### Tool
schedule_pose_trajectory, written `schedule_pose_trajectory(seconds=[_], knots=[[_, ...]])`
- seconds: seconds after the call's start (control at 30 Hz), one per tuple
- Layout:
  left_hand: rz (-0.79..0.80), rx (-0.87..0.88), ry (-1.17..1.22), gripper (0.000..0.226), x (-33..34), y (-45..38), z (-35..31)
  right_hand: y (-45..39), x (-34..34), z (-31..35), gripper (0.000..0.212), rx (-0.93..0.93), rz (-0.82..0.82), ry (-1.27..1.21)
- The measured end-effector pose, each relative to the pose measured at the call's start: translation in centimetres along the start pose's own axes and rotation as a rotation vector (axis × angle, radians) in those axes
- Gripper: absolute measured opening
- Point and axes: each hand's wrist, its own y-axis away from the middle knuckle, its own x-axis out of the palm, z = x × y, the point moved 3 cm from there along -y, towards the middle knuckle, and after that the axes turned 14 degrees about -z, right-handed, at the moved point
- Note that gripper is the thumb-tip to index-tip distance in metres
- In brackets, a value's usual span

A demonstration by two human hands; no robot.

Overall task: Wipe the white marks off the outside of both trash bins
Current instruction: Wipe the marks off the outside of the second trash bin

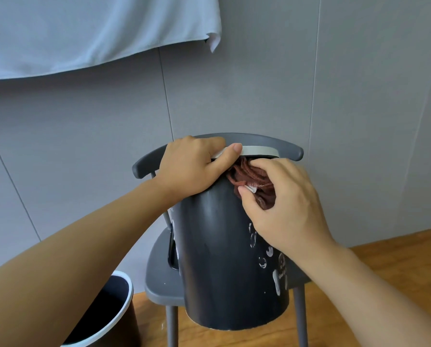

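A dark grey trash bin with a white rim is tilted toward me over a grey chair. My left hand grips its rim at the top left. My right hand holds a bunched reddish-brown cloth pressed against the bin's upper side, just under the rim. White marks show on the bin's lower right side, and some on its left edge. A second dark bin with a white rim stands on the floor at the lower left, partly hidden by my left forearm.
The chair's curved backrest stands close to a grey panelled wall. A pale blue cloth hangs on the wall at the upper left. Wooden floor lies to the right and beneath the chair.
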Motion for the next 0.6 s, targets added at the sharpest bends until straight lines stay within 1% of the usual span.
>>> schedule_pose_trajectory(seconds=[0.13,0.2,0.27,0.33,0.43,0.53,0.6], knots=[[0.034,0.031,0.043,0.061,0.0,-0.1,-0.4,-0.6,-0.4,0.3,0.029,-0.148,0.045,0.092],[0.041,0.02,0.046,0.059,0.0,-0.2,-0.2,0.0,-0.7,0.3,0.027,-0.207,0.157,0.117],[0.041,-0.002,0.042,0.057,0.1,-0.2,0.3,0.9,-1.1,0.2,0.026,-0.228,0.273,0.111],[0.035,-0.006,0.037,0.055,0.1,-0.1,0.6,1.3,-1.4,0.1,0.023,-0.207,0.302,0.096],[0.037,-0.004,0.037,0.055,0.0,-0.1,0.8,0.9,-1.2,0.0,0.02,-0.132,0.253,0.078],[0.032,0.004,0.05,0.057,-0.1,0.0,0.5,-0.5,-1.2,-0.7,0.031,-0.016,0.07,0.082],[0.025,0.024,0.052,0.057,-0.2,0.1,0.1,-0.9,-1.2,-0.9,0.034,-0.026,0.019,0.102]])
